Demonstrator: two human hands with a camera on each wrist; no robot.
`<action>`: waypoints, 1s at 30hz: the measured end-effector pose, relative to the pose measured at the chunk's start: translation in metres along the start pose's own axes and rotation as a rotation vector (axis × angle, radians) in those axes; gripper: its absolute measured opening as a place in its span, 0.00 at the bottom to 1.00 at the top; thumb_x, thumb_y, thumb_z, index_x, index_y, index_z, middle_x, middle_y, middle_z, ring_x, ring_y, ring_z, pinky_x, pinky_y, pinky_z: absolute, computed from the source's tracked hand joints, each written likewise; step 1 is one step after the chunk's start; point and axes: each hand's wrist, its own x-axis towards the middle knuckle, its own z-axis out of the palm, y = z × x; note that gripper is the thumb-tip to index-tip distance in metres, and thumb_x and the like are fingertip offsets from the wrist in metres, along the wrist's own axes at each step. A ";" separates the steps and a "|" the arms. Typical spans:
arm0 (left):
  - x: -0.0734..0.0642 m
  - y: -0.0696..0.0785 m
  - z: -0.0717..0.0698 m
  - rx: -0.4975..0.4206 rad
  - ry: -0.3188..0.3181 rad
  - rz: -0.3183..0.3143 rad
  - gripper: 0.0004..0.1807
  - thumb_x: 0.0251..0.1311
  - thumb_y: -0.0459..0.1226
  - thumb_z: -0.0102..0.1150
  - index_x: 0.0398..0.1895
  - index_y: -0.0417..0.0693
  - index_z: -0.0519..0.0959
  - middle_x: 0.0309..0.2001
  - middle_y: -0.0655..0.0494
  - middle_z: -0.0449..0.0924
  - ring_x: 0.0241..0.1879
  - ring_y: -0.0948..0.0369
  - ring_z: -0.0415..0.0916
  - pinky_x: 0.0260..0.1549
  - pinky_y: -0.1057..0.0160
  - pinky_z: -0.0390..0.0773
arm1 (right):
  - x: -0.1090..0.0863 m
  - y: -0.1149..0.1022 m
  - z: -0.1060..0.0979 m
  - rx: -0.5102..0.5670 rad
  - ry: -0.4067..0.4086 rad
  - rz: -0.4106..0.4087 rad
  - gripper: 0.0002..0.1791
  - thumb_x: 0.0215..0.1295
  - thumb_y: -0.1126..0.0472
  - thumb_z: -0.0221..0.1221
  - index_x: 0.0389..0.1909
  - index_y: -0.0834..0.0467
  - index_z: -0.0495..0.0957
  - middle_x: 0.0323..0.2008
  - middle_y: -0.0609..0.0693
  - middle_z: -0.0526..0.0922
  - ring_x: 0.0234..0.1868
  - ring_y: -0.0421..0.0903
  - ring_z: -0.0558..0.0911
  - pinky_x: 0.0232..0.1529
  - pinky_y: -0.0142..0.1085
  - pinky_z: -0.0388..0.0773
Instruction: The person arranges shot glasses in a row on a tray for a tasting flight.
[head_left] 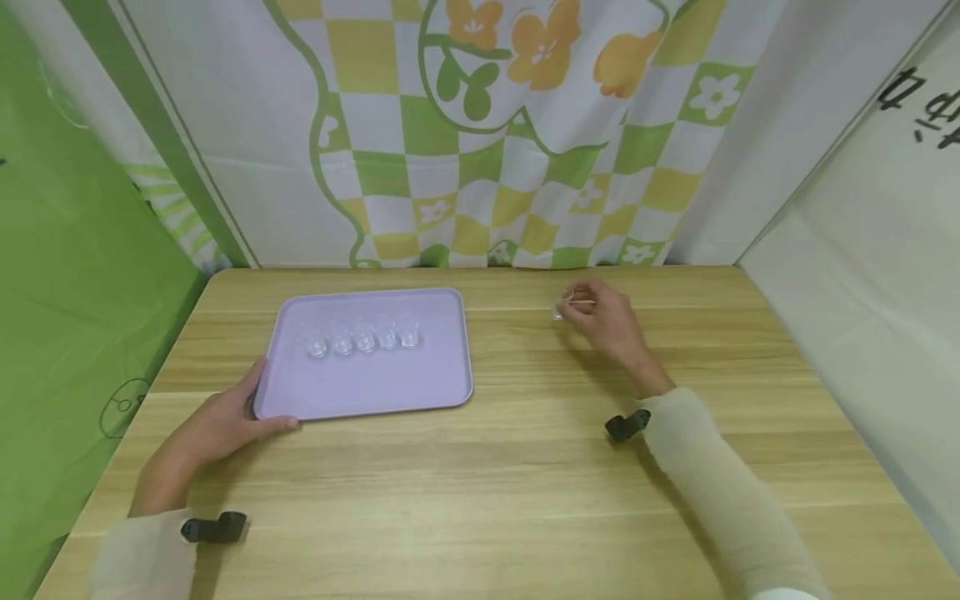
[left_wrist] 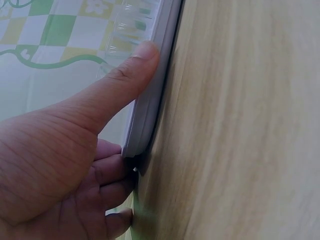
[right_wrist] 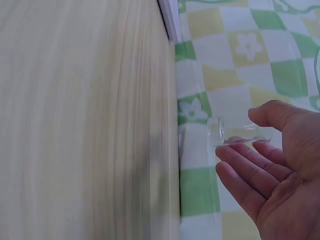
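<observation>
My right hand (head_left: pixel 603 323) pinches a small clear shot glass (head_left: pixel 557 312) between thumb and fingers, toward the back right of the table. In the right wrist view the glass (right_wrist: pixel 216 132) is upright relative to the table, with its thick base a little above the wood. At the left, my left hand (head_left: pixel 225 423) grips the near left corner of a lilac tray (head_left: pixel 367 390). Its thumb (left_wrist: pixel 146 51) lies along the front rim, and the other fingers bend against the left side. A row of several clear shot glasses (head_left: pixel 365 340) stands on the tray.
The wooden table (head_left: pixel 450 500) reaches back to a patterned curtain (head_left: pixel 480 183). A green sheet (head_left: pixel 67 250) hangs on the left, a white one (head_left: pixel 870 275) on the right. Each sleeve carries a black wrist camera (head_left: pixel 627 426).
</observation>
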 end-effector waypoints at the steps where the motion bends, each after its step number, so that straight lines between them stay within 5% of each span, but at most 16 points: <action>1: 0.000 0.000 0.000 0.002 0.001 -0.001 0.68 0.62 0.61 0.67 0.81 0.36 0.30 0.73 0.16 0.45 0.68 0.20 0.49 0.63 0.25 0.56 | 0.000 -0.002 0.003 -0.002 -0.010 -0.008 0.19 0.71 0.63 0.66 0.56 0.70 0.75 0.50 0.65 0.84 0.50 0.60 0.87 0.46 0.39 0.86; 30: -0.001 0.000 0.000 0.005 0.005 0.003 0.68 0.61 0.62 0.67 0.81 0.35 0.32 0.72 0.16 0.47 0.67 0.20 0.52 0.63 0.26 0.58 | 0.018 -0.050 0.091 0.167 -0.188 -0.114 0.17 0.69 0.70 0.65 0.54 0.73 0.75 0.48 0.65 0.84 0.50 0.59 0.87 0.46 0.32 0.85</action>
